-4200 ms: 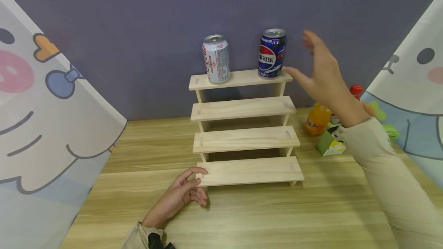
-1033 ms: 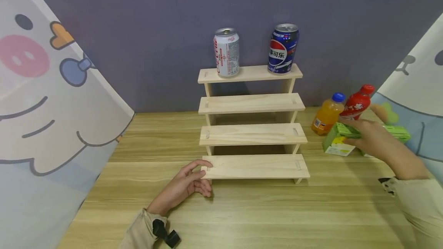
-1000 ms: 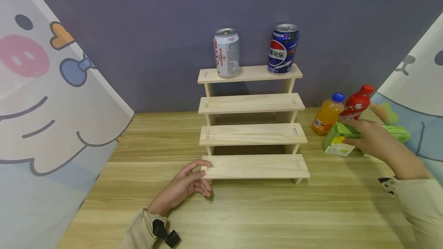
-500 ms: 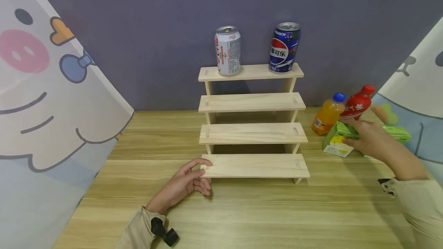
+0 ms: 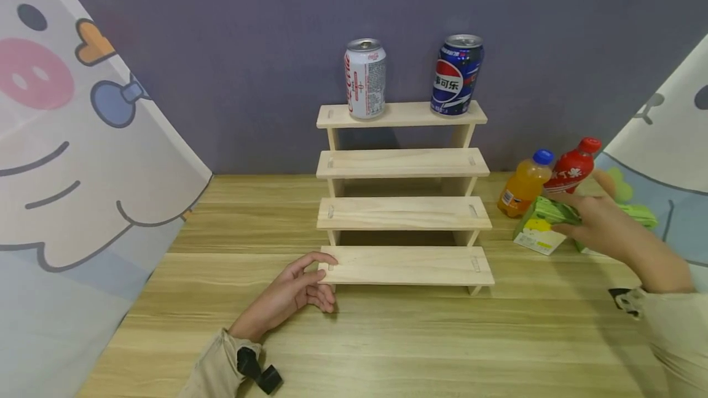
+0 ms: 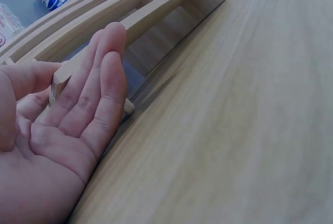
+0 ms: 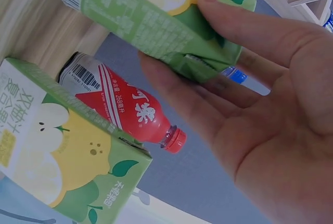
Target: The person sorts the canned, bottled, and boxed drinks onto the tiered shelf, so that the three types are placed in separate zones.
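Observation:
My left hand (image 5: 290, 290) holds the left end of the lowest step of a pale wooden stepped shelf (image 5: 409, 265), index finger on top and thumb at the front edge; the other fingers hang below, as the left wrist view shows. At the right, my right hand (image 5: 608, 226) grips the top of a green juice carton (image 7: 151, 21) with a yellow fruit print, thumb on one side and fingers on the other. A second such carton (image 7: 67, 151) stands beside it, partly hidden by the hand in the head view. Behind them is a red-capped bottle (image 7: 130, 104) with a red label.
On the shelf's top step stand a white Coca-Cola can (image 5: 366, 81) at left and a blue Pepsi can (image 5: 456, 78) at right. A blue-capped orange drink bottle (image 5: 522, 189) stands between shelf and cartons. Cartoon-printed cloths (image 5: 83, 140) flank the wooden table (image 5: 387, 343).
My right hand has come down from beside the Pepsi can to the juice carton and grips it; lately the carton shifts slightly. My left hand stays on the lowest step.

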Motion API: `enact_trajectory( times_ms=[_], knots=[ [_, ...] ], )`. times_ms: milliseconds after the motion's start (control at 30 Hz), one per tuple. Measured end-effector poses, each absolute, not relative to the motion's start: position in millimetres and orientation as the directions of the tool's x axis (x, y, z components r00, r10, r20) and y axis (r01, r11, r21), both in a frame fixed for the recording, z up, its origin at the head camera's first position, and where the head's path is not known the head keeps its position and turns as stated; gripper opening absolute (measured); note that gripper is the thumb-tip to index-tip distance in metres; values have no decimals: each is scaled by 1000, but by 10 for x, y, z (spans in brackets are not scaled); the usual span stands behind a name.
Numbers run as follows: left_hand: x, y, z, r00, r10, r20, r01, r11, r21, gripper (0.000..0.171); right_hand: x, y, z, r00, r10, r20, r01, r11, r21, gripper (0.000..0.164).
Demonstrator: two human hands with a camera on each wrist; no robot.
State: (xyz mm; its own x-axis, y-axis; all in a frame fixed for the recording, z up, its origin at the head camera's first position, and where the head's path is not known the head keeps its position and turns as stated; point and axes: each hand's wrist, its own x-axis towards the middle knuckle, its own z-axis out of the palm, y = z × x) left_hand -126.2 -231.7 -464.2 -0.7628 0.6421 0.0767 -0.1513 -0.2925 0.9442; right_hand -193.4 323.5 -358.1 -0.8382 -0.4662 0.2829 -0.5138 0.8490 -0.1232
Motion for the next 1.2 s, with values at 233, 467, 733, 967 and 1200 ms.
enact_trajectory(
  times_ms=[233, 467, 733, 967, 1200],
  knots=[
    [-1260, -2323, -4601, -758, 648, 77, -151, -289, 945, 34, -1887, 3176, -3546, -806, -479, 347, -547, 826, -132, 61],
    [-1251, -2336, -4591, -758, 647, 82, -140, -285, 948, 34, -1826, 3083, -3429, -791, -469, 393, -559, 814, -154, 59],
    [-1235, -2329, -4593, -765, 640, 77, -141, -283, 949, 34, -1744, 2996, -3322, -801, -448, 397, -550, 812, -193, 57],
    [-1246, -2331, -4615, -761, 645, 71, -151, -283, 947, 34, -1700, 2930, -3253, -746, -465, 476, -587, 798, -139, 64],
    [-1265, -2326, -4638, -758, 647, 86, -142, -293, 945, 34, -1660, 2867, -3179, -718, -456, 526, -584, 805, -101, 68]
  ],
)
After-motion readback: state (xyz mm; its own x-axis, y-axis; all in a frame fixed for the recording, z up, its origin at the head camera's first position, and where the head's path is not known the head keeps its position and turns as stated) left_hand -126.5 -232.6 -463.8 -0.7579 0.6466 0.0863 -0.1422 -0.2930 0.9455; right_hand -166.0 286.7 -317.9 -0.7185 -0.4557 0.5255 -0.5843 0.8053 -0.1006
